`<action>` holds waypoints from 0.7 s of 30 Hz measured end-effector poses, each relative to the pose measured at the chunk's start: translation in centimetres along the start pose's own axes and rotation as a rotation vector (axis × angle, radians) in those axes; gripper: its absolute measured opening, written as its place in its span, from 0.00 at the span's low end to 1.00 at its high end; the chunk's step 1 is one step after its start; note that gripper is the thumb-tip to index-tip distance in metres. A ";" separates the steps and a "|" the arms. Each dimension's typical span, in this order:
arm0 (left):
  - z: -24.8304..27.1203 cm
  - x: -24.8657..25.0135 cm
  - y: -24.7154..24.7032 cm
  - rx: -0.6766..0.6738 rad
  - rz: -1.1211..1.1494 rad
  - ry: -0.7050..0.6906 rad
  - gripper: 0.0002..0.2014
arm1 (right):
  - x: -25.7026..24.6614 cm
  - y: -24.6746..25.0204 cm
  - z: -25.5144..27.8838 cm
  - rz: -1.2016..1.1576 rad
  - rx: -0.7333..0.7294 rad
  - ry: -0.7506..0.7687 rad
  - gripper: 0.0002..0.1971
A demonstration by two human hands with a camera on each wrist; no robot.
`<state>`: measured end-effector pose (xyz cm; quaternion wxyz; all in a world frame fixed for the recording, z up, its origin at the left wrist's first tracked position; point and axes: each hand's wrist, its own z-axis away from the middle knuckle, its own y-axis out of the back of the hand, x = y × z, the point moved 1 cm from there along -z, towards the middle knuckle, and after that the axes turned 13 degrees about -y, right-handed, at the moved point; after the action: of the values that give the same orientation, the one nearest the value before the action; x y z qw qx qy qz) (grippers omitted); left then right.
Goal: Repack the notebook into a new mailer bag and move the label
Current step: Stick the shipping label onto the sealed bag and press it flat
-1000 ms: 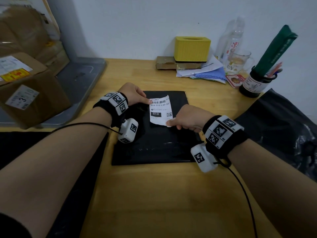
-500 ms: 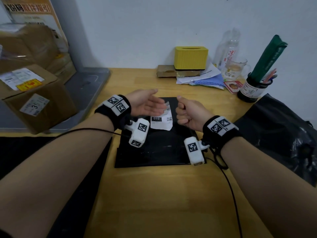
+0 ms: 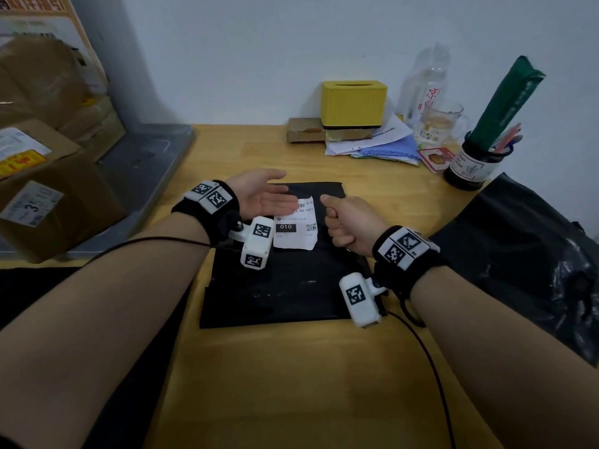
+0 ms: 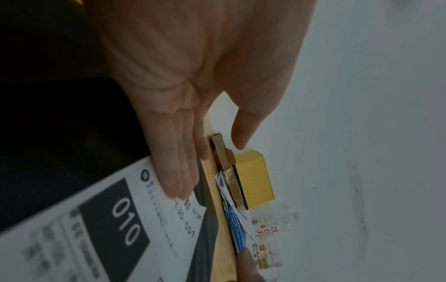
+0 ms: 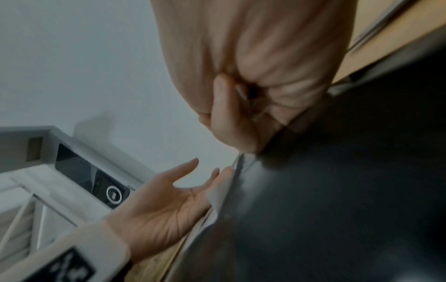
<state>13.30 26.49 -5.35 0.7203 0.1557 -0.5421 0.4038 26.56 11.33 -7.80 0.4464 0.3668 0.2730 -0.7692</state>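
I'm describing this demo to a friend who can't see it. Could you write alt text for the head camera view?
A white shipping label lies on a flat black mailer bag on a wooden desk. Above it, the left hand is open, palm turned inward, and the right hand is a closed fist holding nothing visible. Cardboard boxes stand at left, a yellow box at the back.
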 end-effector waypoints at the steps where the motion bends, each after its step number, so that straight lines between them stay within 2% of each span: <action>1: -0.3 0.0 0.1 0.015 -0.008 -0.034 0.21 | 0.1 0.0 0.0 0.018 0.014 0.021 0.22; 4: -1.2 0.0 0.5 0.052 0.007 -0.097 0.22 | 0.3 -0.2 0.0 0.045 0.040 0.053 0.22; 8: -1.9 0.3 0.9 0.079 -0.044 -0.180 0.23 | 0.2 0.1 0.0 -0.004 0.018 0.016 0.23; 10: -1.4 1.3 0.8 0.066 -0.107 -0.258 0.20 | 0.2 0.1 0.2 -0.015 0.017 0.016 0.23; 12: -0.2 2.5 0.2 0.000 -0.104 -0.272 0.18 | 0.3 0.1 0.3 -0.026 0.013 0.023 0.23; 14: 1.3 3.3 -1.0 -0.113 -0.110 -0.195 0.19 | 0.3 0.2 0.3 -0.052 0.001 0.022 0.23; 17: 2.7 2.1 -3.1 -0.265 -0.204 -0.009 0.21 | 0.4 0.5 0.2 -0.101 -0.013 0.009 0.22; 19: 2.7 0.6 -4.0 -0.285 -0.256 0.095 0.21 | 0.4 0.5 0.2 -0.100 -0.010 0.007 0.22; 21: 2.1 -0.4 -4.1 -0.248 -0.225 0.156 0.21 | 0.4 0.5 0.2 -0.091 -0.005 0.014 0.22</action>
<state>14.98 22.39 -4.07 0.8144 0.0936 -0.5093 0.2619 26.79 10.78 -8.09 0.4101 0.3585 0.2944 -0.7853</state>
